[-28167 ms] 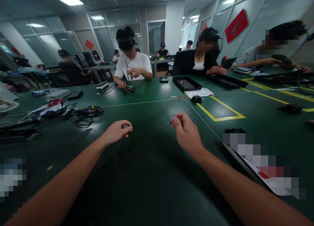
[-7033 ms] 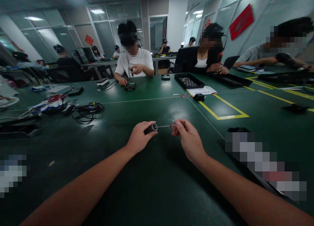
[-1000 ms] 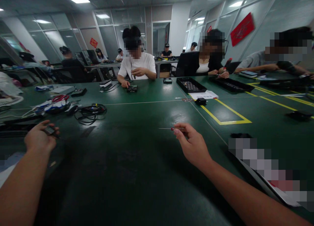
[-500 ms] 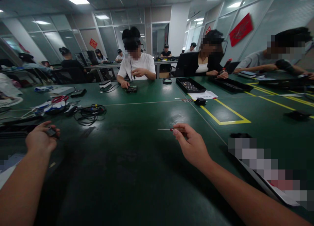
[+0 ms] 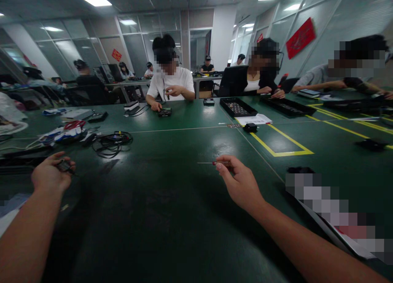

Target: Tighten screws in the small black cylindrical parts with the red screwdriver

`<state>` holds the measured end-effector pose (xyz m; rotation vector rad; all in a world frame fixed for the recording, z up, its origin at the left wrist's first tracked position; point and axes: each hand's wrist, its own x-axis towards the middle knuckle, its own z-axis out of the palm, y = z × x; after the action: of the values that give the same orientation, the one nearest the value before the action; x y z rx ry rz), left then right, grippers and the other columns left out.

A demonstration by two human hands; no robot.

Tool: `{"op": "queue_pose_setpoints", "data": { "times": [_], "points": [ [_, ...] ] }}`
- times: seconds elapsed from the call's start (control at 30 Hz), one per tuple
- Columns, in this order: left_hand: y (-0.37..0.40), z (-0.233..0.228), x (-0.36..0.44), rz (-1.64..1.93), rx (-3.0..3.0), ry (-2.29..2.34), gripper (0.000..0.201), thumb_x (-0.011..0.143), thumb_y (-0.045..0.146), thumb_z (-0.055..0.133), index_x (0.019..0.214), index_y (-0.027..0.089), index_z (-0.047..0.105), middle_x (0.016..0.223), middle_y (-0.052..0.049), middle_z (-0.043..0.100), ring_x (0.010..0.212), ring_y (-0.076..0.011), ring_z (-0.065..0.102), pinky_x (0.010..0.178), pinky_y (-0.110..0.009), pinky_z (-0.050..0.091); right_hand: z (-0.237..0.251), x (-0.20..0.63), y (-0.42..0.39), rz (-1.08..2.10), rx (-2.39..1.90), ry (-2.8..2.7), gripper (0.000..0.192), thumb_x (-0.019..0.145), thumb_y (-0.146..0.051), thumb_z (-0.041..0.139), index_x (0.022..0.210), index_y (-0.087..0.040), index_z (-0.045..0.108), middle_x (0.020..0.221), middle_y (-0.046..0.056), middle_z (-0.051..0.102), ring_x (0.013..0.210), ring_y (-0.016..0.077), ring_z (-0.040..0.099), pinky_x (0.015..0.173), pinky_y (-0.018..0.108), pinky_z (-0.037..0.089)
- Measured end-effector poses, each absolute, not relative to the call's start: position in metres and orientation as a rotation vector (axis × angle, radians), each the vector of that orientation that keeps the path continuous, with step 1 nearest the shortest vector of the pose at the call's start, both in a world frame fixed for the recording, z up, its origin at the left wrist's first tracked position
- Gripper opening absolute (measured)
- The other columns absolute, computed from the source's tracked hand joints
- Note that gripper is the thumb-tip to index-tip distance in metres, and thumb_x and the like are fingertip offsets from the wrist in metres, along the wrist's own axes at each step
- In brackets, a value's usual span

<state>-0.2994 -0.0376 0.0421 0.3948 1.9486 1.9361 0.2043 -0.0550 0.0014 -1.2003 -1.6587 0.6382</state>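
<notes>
My right hand (image 5: 241, 180) is closed round the handle of a small screwdriver (image 5: 206, 163), raised over the green table (image 5: 147, 217). The screwdriver's thin metal shaft points left, and a red collar shows where it meets the handle. At the far left my left hand (image 5: 50, 172) is palm-up with its fingers curled round a small dark object (image 5: 64, 166). That object looks blocky and grey-black; its kind I cannot make out. The two hands are wide apart.
A coil of black cable (image 5: 113, 142) lies beyond my left hand, beside a heap of gloves (image 5: 72, 129). Black trays (image 5: 238, 108) and a small black block (image 5: 250, 128) are farther off. Yellow tape marks the right side. Several people sit across the table.
The small dark object has turned slightly in my left hand. My right hand and the screwdriver stay almost in place. Across the table, a person in a black jacket has shifted their hands.
</notes>
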Motion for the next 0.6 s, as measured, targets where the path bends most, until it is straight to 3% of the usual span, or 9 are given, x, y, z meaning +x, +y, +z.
{"op": "queue_pose_setpoints", "data": {
  "times": [0.33, 0.6],
  "points": [
    [-0.032, 0.043, -0.299, 1.900, 0.384, 2.048, 0.025, 0.056, 0.008, 0.049, 0.079, 0.018, 0.050, 0.053, 0.003, 0.045, 0.047, -0.0157, 0.044, 0.049, -0.026, 0.041, 0.004, 0.204, -0.056, 0.626, -1.200, -1.673, 0.023, 0.096, -0.039, 0.057, 0.109, -0.022, 0.068, 0.094, 0.007, 0.077, 0.084, 0.0234, 0.072, 0.078, 0.038, 0.055],
    [-0.030, 0.046, -0.280, 1.966, 0.452, 1.999, 0.029, 0.056, -0.002, 0.045, 0.078, 0.016, 0.050, 0.060, 0.003, 0.047, 0.052, -0.0118, 0.046, 0.057, -0.024, 0.043, 0.002, 0.205, -0.055, 0.643, -1.188, -1.674, 0.026, 0.097, -0.042, 0.058, 0.111, -0.022, 0.069, 0.095, 0.006, 0.077, 0.086, 0.0231, 0.073, 0.078, 0.038, 0.054]
  ]
}}
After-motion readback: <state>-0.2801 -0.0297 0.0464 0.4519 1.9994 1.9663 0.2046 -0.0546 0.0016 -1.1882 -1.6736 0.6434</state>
